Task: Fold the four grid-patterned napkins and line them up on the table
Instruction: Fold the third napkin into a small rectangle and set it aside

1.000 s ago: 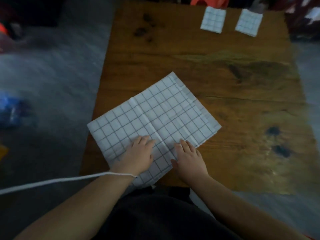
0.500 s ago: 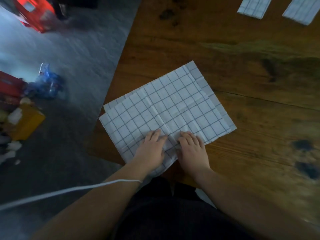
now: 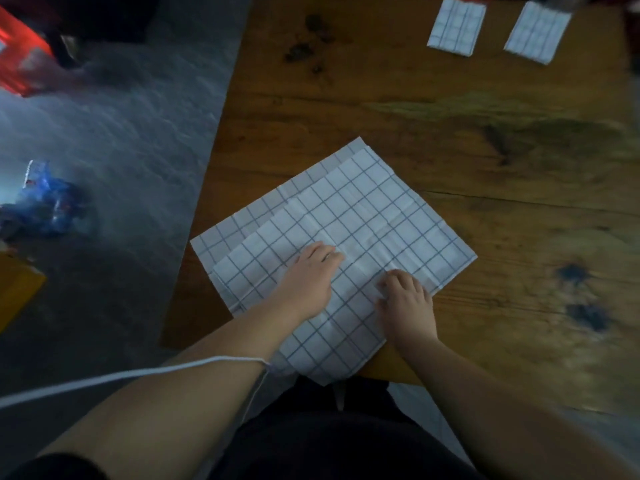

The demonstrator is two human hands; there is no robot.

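Note:
A large white grid-patterned napkin lies doubled over at the near left corner of the wooden table. Its top layer sits offset, so a strip of the lower layer shows along the far left edge. The near corner hangs off the table's front edge. My left hand rests flat on the napkin's middle. Just to its right, my right hand has its fingers curled into the cloth. Two small folded grid napkins lie side by side at the far right.
Grey floor runs along the table's left edge, with a red object, a blue object and a yellow box on it. A white cord crosses my left forearm. Dark stains mark the wood at the right.
The napkin's near corner now hangs further off the front edge and its layers sit more offset. My right fingers went from flat to curled. The view swung left, then partly back.

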